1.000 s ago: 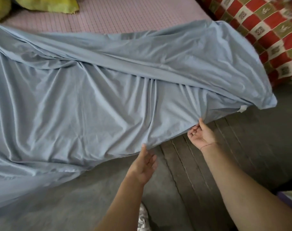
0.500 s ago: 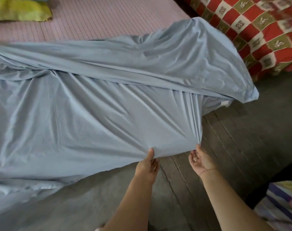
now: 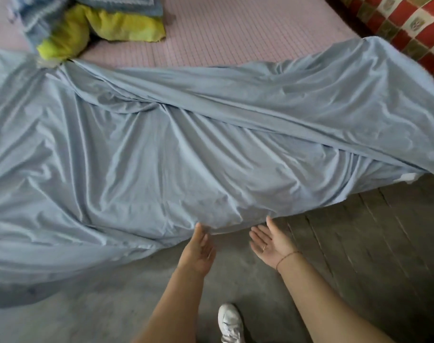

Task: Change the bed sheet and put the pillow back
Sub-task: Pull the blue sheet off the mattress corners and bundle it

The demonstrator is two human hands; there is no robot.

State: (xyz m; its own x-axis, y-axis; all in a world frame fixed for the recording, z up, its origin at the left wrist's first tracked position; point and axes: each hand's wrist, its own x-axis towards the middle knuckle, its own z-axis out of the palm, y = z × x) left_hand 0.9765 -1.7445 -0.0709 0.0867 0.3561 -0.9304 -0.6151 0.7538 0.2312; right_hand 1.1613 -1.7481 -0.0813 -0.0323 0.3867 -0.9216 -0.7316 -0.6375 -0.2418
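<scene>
The left hand (image 3: 198,251) is open with straight fingers. Its thumb tip reaches the near hem of the sheet (image 3: 161,149), but I cannot tell if it really touches. The right hand (image 3: 270,246) is also open, palm turned up, just beside the same hem and holding nothing. Both hands are at 6 o'clock in the view, close to each other above the grey floor (image 3: 112,305). A white shoe (image 3: 229,323) stands below them.

The light blue sheet lies across the near half of the mattress (image 3: 235,33). Its long axis runs from 9 o'clock to 3 o'clock, a little raised at the 3 o'clock end. The near side hangs down to the floor. The cloth is much wrinkled, and one long fold crosses it.

I judge the step to be spreading the new sheet, and it is not finished, because the far half of the mattress is uncovered. The next move probably needs a grip on the hem again, then a pull or a shake toward 12 o'clock.

The yellow-green pillow (image 3: 117,28) waits at 11 o'clock, and its lower end touches the sheet. A red checked cloth (image 3: 414,23) is at 2 o'clock.
</scene>
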